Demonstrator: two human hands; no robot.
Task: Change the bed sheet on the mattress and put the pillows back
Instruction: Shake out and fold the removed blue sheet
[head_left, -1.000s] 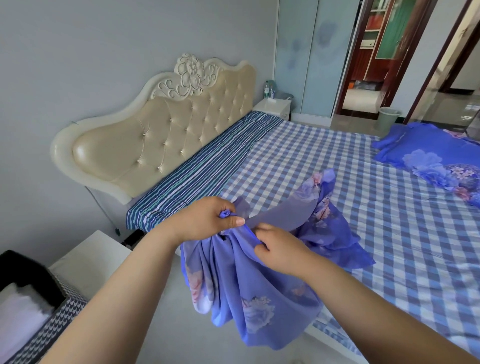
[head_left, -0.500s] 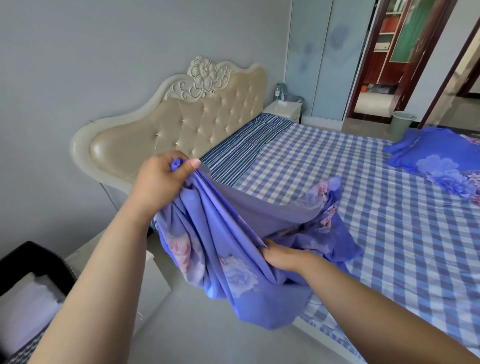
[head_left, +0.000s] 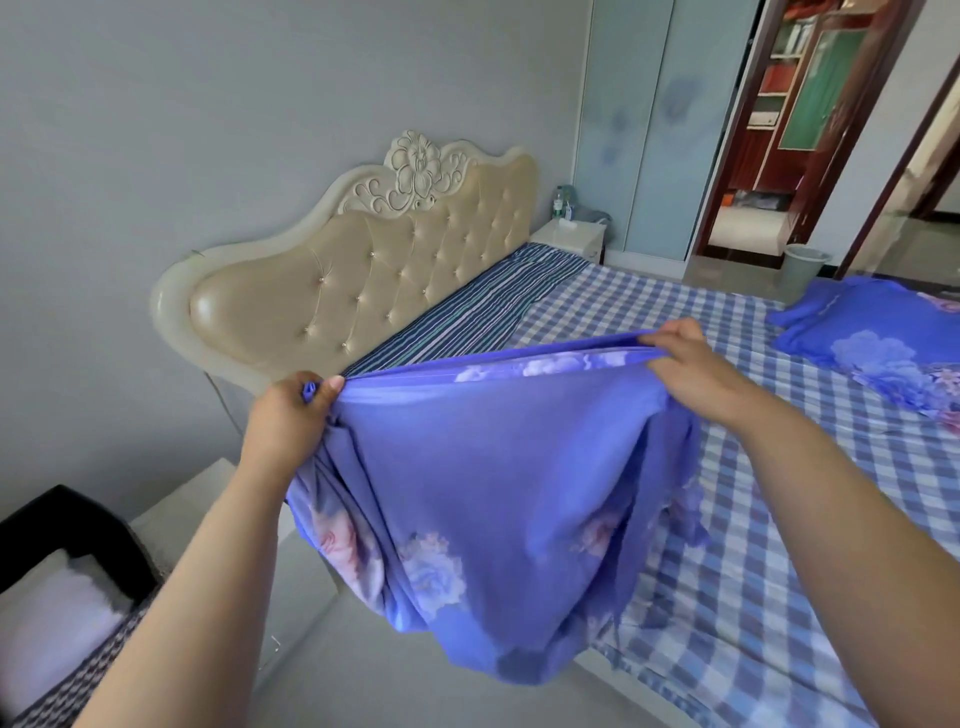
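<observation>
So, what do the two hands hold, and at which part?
Both hold the purple floral sheet by its top edge: left hand at one end, right hand at the other.

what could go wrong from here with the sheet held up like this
1. The sheet is stretched along one edge between the left hand and right hand, but the rest hangs bunched below. It may not open flat when thrown.
2. The low end hangs beside the bed over the floor and could drag there.
3. The pillow lies on the mattress and may get covered.
</observation>
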